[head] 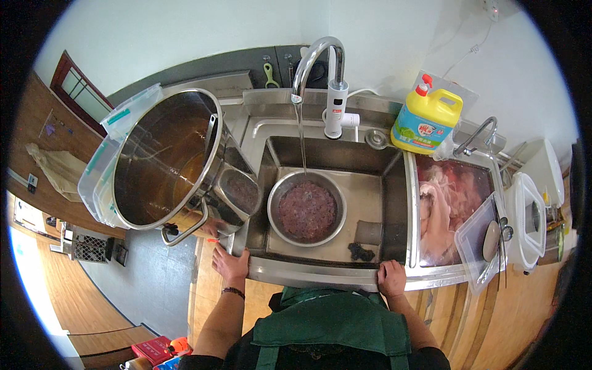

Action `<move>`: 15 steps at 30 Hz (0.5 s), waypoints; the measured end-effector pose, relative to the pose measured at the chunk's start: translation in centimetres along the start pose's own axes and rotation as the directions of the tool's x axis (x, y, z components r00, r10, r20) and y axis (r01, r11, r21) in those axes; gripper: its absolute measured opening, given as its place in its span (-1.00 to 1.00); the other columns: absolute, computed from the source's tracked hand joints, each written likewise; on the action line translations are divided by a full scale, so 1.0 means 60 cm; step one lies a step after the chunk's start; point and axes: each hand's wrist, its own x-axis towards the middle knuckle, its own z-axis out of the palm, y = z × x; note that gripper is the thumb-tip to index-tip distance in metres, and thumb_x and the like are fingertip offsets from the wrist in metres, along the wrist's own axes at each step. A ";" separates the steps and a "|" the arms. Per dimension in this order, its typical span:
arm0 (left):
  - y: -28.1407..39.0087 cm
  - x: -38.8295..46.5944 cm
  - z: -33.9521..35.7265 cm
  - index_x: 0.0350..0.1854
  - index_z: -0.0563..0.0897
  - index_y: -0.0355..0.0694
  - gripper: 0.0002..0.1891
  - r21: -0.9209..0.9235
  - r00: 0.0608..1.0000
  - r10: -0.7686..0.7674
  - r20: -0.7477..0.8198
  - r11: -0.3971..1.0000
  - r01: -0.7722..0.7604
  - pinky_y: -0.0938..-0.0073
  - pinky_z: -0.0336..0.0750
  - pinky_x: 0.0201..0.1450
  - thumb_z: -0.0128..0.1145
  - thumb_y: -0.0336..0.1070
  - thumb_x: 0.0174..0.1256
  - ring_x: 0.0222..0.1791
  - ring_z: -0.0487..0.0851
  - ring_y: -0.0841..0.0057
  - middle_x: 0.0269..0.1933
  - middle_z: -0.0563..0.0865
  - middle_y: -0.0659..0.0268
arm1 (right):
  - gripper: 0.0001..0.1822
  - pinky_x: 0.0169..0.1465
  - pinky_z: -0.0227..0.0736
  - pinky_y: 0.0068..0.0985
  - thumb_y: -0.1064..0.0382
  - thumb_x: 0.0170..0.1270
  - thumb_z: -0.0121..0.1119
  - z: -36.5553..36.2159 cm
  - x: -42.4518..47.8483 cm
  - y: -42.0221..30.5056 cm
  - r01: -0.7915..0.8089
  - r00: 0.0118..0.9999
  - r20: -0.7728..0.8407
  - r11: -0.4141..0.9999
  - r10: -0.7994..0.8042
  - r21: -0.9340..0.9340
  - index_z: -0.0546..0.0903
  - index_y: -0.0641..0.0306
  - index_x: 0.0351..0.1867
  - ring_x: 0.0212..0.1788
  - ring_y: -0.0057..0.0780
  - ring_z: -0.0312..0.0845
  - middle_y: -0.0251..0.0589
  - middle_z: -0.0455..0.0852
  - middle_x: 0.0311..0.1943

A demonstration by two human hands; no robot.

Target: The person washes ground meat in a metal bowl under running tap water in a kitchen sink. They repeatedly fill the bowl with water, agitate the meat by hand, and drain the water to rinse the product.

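Note:
My left hand (231, 265) rests on the front rim of the stainless steel sink (296, 270), near its left corner. On the same rim, towards the right, lies my right hand (391, 277) with its fingers curled over the edge. Between and beyond them, a round metal bowl (342, 217) stands in the basin, holding dark reddish ground meat (307, 210). Water runs into the bowl from a curved chrome faucet (317, 48). A dark scouring pad (360, 252) and a grey cloth or pad (369, 232) lie on the basin floor, right of the bowl.
A tall steel stockpot (233, 171) with brown liquid stands left of the basin. A yellow dish soap jug (428, 118) sits behind right. The right basin holds raw meat (437, 217) in reddish water. A translucent lid (474, 245) with utensils lies across its right corner.

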 end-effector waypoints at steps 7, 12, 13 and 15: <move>0.001 0.000 -0.002 0.19 0.17 -0.37 -0.07 -0.014 1.000 0.013 -0.004 1.000 -0.013 0.21 0.03 0.23 0.27 0.03 -0.26 0.16 0.24 0.17 0.11 0.33 0.00 | -0.94 -0.34 0.29 -0.33 0.32 -0.04 0.08 -0.007 0.002 -0.006 -0.008 1.000 0.007 1.000 0.008 0.008 0.48 0.21 -0.52 -0.42 -0.21 0.42 -0.17 0.49 -0.52; 0.005 0.000 -0.006 0.18 0.17 -0.37 -0.08 -0.011 1.000 0.006 0.007 1.000 -0.006 0.21 0.03 0.22 0.28 0.03 -0.25 0.16 0.24 0.17 0.11 0.34 0.01 | -0.94 -0.35 0.29 -0.33 0.33 -0.04 0.09 -0.004 0.001 -0.004 -0.009 1.000 0.001 1.000 0.009 0.005 0.49 0.22 -0.51 -0.43 -0.20 0.43 -0.17 0.49 -0.52; 0.005 0.000 -0.006 0.18 0.17 -0.37 -0.08 -0.010 1.000 0.007 0.004 1.000 -0.007 0.22 0.03 0.22 0.28 0.03 -0.25 0.15 0.24 0.17 0.10 0.34 0.01 | -0.94 -0.35 0.29 -0.33 0.33 -0.04 0.09 -0.004 0.002 -0.004 -0.006 1.000 -0.002 1.000 0.006 0.008 0.49 0.22 -0.51 -0.43 -0.20 0.43 -0.17 0.50 -0.52; 0.006 -0.001 -0.008 0.18 0.17 -0.37 -0.08 -0.011 1.000 0.001 0.014 1.000 -0.001 0.21 0.04 0.22 0.28 0.03 -0.25 0.15 0.25 0.17 0.10 0.34 0.01 | -0.95 -0.35 0.29 -0.33 0.33 -0.04 0.09 -0.006 0.003 -0.005 0.000 1.000 -0.007 1.000 0.000 0.014 0.49 0.22 -0.51 -0.43 -0.19 0.43 -0.16 0.50 -0.52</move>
